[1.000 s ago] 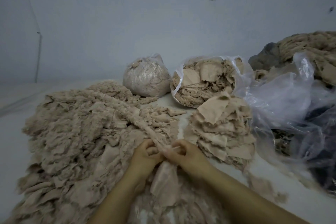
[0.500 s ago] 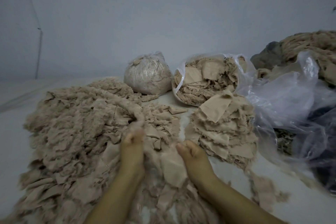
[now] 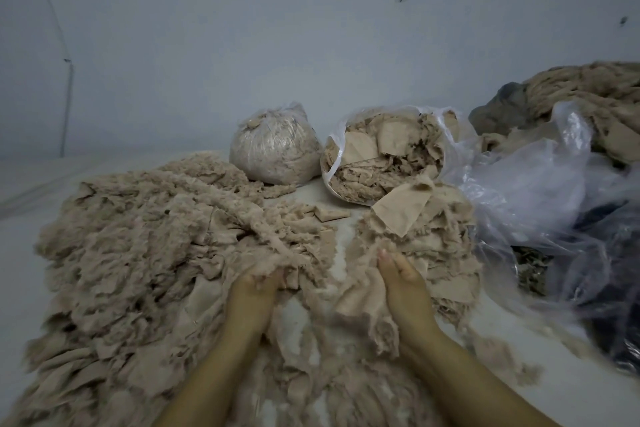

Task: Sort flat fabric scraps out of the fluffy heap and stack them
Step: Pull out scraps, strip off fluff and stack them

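- Where two bare forearms reach in from the near edge: left hand (image 3: 252, 291) sunk fingers-first into the near side of the wide, fluffy beige heap of frayed fabric (image 3: 138, 260), fingertips buried in fluff, so cannot tell whether clenched on anything.
- Just to the right: right hand (image 3: 403, 282), fingers straight and together, pointing away, palm turned inward against a limp beige fabric scrap (image 3: 362, 295) that hangs along it; no curl of the fingers round the scrap visible, thumb hidden.
- Between and beneath the two hands: more frayed beige tufts trailing toward the near edge over a pale, off-white surface (image 3: 554, 392).
- Directly beyond the right hand: layered stack of flat beige fabric scraps (image 3: 426, 236), ragged at the edges, topped by one larger flat piece lying tilted.
- Left of that stack, apart from it: small folded beige scrap (image 3: 329, 215) lying at the far edge of the fluffy heap.
- Right of the stack: crumpled clear plastic sheeting (image 3: 540, 191) over dark material.
- Farther back, centre: open clear plastic bag stuffed with flat beige scraps (image 3: 388, 156), lying on its side with its mouth toward the stack.
- Just left of it: round, tied clear plastic bag of pale fluff (image 3: 273, 149).
- Far right: mound of beige cloth (image 3: 588, 94) with a grey lump beside it.
- Behind everything: plain pale grey wall (image 3: 242, 28).
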